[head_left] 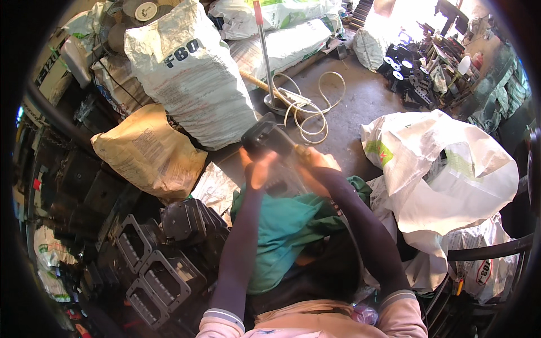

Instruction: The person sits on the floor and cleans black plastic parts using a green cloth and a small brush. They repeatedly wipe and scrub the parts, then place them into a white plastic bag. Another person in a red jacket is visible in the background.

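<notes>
My left hand [258,169] is closed on a black moulded plastic part [262,138], which is raised over my lap and smeared by motion. Close by, my right hand [320,164] has its fingers curled at the part's right side. A small yellowish thing [302,151] shows by those fingers, too blurred to name. Beneath both hands is a pale, see-through blur [284,179]; whether it is a bag or motion smear, I cannot tell. Green cloth [287,234] lies across my lap.
Black plastic housings with rectangular openings [164,276] are piled at my left. Ahead stand a tan paper sack [151,147] and a big white sack [194,84]. A pale hose [324,121] coils on the floor. An opened white sack [422,169] is at right, black parts [408,73] beyond.
</notes>
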### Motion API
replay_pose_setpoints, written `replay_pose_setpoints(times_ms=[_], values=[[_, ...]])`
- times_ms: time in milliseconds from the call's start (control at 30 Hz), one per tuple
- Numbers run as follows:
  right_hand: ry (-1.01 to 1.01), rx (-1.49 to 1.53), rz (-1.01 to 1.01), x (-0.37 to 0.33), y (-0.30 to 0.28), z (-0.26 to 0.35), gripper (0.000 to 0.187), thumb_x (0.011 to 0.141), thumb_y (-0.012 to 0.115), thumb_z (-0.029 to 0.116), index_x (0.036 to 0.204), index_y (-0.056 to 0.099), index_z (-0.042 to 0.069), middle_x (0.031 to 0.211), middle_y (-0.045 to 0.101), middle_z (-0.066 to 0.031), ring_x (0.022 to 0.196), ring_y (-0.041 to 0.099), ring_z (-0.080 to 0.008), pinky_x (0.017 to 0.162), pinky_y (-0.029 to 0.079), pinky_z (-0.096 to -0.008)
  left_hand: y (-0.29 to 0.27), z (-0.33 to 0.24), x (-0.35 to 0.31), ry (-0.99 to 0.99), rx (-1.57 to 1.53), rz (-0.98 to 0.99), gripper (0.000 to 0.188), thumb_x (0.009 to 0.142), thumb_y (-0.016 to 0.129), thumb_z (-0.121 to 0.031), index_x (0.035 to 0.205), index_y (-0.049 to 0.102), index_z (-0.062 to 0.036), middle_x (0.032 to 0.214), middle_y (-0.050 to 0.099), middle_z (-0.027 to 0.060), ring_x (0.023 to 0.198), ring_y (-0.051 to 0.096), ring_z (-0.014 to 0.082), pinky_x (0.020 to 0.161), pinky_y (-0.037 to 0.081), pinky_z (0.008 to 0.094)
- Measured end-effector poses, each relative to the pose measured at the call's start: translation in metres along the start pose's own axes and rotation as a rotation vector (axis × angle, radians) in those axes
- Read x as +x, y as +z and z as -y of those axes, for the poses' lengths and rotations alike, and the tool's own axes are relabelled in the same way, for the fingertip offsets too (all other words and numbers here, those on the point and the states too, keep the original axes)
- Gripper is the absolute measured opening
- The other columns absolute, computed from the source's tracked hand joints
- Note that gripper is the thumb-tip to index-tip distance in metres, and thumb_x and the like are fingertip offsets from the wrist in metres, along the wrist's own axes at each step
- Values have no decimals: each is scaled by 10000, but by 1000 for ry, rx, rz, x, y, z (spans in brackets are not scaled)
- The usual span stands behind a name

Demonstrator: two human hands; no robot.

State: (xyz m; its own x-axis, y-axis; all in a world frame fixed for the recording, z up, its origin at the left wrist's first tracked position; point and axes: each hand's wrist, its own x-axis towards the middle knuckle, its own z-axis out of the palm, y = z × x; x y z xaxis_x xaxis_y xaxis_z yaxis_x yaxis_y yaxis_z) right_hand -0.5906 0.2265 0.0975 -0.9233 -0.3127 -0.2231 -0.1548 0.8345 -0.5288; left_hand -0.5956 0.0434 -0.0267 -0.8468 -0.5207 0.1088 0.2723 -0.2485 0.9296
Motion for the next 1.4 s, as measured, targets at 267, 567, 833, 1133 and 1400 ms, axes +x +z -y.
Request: replay_pose_setpoints(times_ms=[267,567,833,1133,1400], values=[[-12,3,115,-22,16,-34,481,884,650,362,1323,563,184,1149,674,-158,1054,637,-378,900,508,-466,-24,24,19,-174,-164,-173,500,806,738,-32,1254,519,2,1105,634,98,933,641,193,801,538,306],[-95,-30,311,-26,33,-36,433,880,656,344,1231,558,111,1115,644,-248,1063,618,-409,893,500,-473,-44,15,20,-416,-678,-47,333,894,665,-70,1214,582,-24,1050,659,89,915,664,222,774,552,325],[55,155,-211,-22,-9,-33,444,894,653,310,1293,559,140,1069,680,-203,986,650,-413,852,520,-468,-32,4,16,-247,-377,151,508,867,647,11,1341,483,-69,1227,599,115,1077,618,248,886,540,363],[-155,59,106,-32,-8,-21,384,888,660,325,1209,558,142,964,694,-190,911,659,-411,803,511,-507,2,-7,-10,-155,-185,427,727,767,729,46,1408,412,-86,1272,574,124,1135,592,252,948,517,396],[-10,68,219,-69,12,-38,397,904,629,320,1253,552,148,1029,679,-207,951,647,-416,810,515,-501,-7,-3,2,-204,-140,122,613,818,711,30,1356,419,3,1137,628,134,966,652,226,838,544,330]])
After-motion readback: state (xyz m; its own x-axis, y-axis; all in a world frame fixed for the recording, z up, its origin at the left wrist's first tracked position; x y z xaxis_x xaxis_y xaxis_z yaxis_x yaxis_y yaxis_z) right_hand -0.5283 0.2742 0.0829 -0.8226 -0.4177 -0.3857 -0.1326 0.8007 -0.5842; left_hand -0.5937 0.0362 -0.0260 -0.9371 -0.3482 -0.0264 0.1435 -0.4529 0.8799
